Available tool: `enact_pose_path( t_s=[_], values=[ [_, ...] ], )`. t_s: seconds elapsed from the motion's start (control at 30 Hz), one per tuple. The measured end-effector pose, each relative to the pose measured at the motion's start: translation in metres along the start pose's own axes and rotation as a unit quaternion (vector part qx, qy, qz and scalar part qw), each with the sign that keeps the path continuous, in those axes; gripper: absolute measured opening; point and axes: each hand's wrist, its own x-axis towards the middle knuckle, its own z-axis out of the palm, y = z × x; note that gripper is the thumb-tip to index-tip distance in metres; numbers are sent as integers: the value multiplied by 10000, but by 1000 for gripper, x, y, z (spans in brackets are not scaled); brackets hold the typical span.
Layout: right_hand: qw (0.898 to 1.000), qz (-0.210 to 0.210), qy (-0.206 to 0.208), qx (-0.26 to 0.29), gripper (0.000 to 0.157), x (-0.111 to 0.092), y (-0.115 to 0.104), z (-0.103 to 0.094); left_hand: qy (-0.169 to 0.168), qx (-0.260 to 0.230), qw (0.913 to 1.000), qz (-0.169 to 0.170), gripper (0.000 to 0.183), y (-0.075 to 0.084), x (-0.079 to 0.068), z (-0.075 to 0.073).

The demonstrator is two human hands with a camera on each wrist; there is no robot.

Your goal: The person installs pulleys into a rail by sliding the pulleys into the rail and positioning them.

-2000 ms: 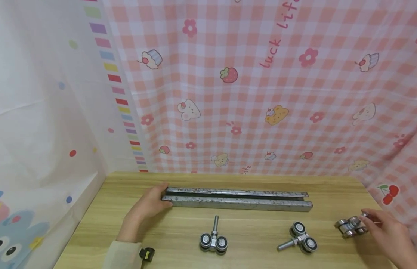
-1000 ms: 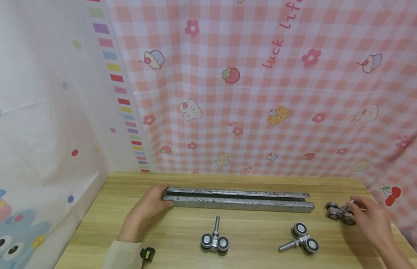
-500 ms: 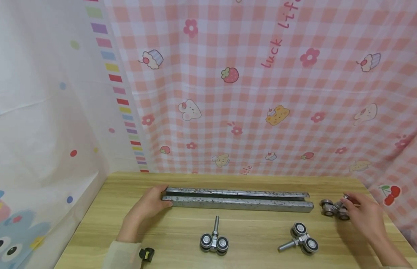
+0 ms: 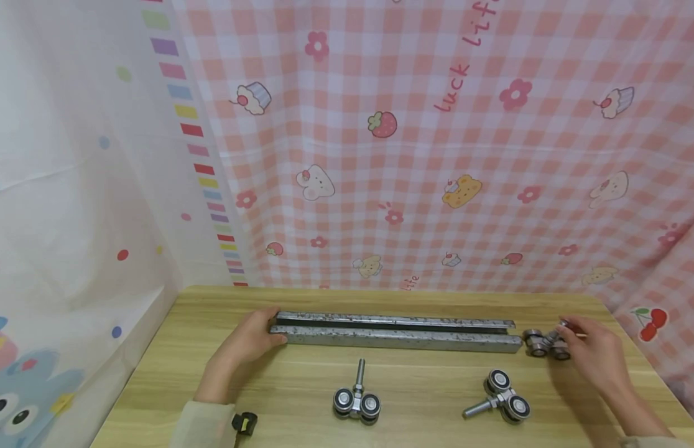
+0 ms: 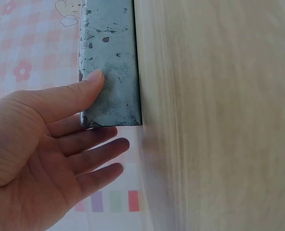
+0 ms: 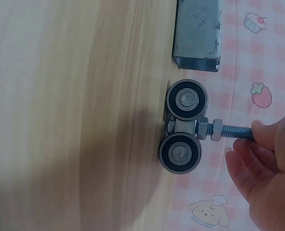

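Observation:
A worn grey metal track (image 4: 403, 340) with a slot along its top lies across the back of the table. My left hand (image 4: 250, 338) grips its left end; in the left wrist view the thumb presses the side of the track (image 5: 111, 62). With finger and thumb, my right hand (image 4: 596, 354) pinches the threaded bolt of a roller trolley (image 6: 185, 126). The bolt points up and the wheels are down, close beside the track's open right end (image 6: 198, 62). Two more roller trolleys lie in front of the track, one near the middle (image 4: 356, 404), another at the right (image 4: 506, 398).
A small black piece with a yellow mark (image 4: 245, 424) is beside the left sleeve (image 4: 204, 426). Behind the wooden table (image 4: 420, 410) hangs a pink checked cloth (image 4: 380, 168), and a white cloth (image 4: 73, 186) hangs at the left.
My right hand has carried the roller trolley leftward and back, from the table's right side up to the track's right end. The left hand and the track have stayed in place.

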Motion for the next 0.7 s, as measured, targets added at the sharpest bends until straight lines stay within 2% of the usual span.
enact_pose_path(
  t_s=[0.7],
  values=[
    [9997,-66,-184,141,18,4,-13,11,7,9,10000,67,67,-2,1,0]
  ],
)
